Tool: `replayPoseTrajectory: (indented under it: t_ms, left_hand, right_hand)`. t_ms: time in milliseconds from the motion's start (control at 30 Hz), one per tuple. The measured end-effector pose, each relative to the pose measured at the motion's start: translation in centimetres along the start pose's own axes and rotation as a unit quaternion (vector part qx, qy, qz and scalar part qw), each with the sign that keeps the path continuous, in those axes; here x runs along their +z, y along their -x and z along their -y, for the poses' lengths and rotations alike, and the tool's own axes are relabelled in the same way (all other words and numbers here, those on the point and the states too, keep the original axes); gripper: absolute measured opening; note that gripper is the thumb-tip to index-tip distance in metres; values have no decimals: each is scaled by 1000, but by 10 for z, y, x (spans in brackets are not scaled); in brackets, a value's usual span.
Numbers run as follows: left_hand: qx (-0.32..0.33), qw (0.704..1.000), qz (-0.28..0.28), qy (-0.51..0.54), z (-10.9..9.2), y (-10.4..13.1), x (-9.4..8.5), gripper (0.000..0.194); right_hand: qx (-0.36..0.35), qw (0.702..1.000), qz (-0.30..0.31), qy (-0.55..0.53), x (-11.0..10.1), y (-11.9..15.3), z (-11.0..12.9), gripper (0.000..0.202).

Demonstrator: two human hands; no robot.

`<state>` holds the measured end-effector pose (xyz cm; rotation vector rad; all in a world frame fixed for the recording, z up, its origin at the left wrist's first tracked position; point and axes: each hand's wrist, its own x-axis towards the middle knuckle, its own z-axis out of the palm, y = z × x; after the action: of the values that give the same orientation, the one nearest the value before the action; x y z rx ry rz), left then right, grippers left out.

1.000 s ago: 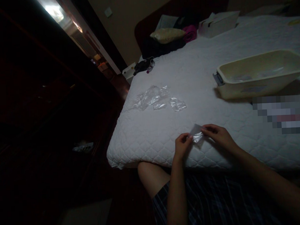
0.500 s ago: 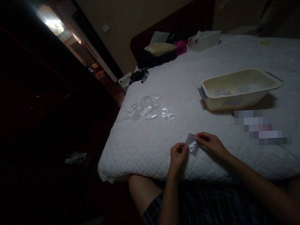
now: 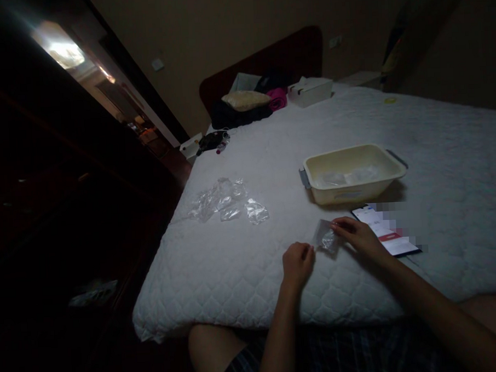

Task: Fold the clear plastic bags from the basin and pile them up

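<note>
A small clear plastic bag [image 3: 326, 239] is held up just above the bed's near part. My right hand [image 3: 359, 239] pinches its upper right edge between thumb and fingertips. Close by the bag's lower left edge, my left hand [image 3: 297, 264] is closed in a pinch. A tiny pale sliver shows at its fingertips, too small to tell whether it is part of the bag. Farther left on the quilted cover lie several loose clear plastic bags [image 3: 224, 201]. Beyond my hands stands a cream plastic basin [image 3: 351, 194] with grey handles and clear bags inside.
A phone [image 3: 392, 238] with a lit, partly blurred screen lies beside my right forearm. The white quilted bed [image 3: 243, 274] has its edge at my knees. Toward the headboard are a white box [image 3: 312, 92], a pillow [image 3: 246, 100] and a rolled pink cloth [image 3: 277, 99].
The view has shifted, so the bed and basin appear lower and farther left. The gap between my hands has widened slightly, with the bag staying at my right fingertips.
</note>
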<state>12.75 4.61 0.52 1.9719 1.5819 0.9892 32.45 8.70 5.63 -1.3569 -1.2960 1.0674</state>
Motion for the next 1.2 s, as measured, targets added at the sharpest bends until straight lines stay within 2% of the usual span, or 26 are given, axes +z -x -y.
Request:
replayPoseTrajectory:
  t_ms: [100,233,333,433,567,767,1000,1100,1200]
  left_hand:
    - [9,998,-24,-55,1,2,6,24]
    - [20,995,-45,-89,4,7,10,23]
    - [24,994,-42,-96,3,8,9,23]
    - [25,993,-42,-103,1,6,8,23]
    - [24,990,-39,-130,0,6,9,23]
    - [17,989,-30,-143,0,6,9,23]
    - [17,989,-32,-142,-3,5,7,23]
    - [16,989,-27,-143,-3,5,7,23]
    - [15,989,-24,-145,-3,5,7,23]
  right_hand:
    - [-9,999,-17,26,-35,-23,15,52]
    - [-25,997,-27,64,-88,-64,46,48]
    - [-6,994,-38,102,-121,-99,70,30]
    - [20,990,-27,135,-141,-131,86,12]
    - [13,969,11,245,-151,-168,90,10]
    - [13,929,67,365,-155,-202,72,16]
    - [-23,886,49,460,-155,-207,43,17]
    - [-59,870,37,488,-153,-204,37,22]
    - [-88,855,57,509,-148,-202,35,24]
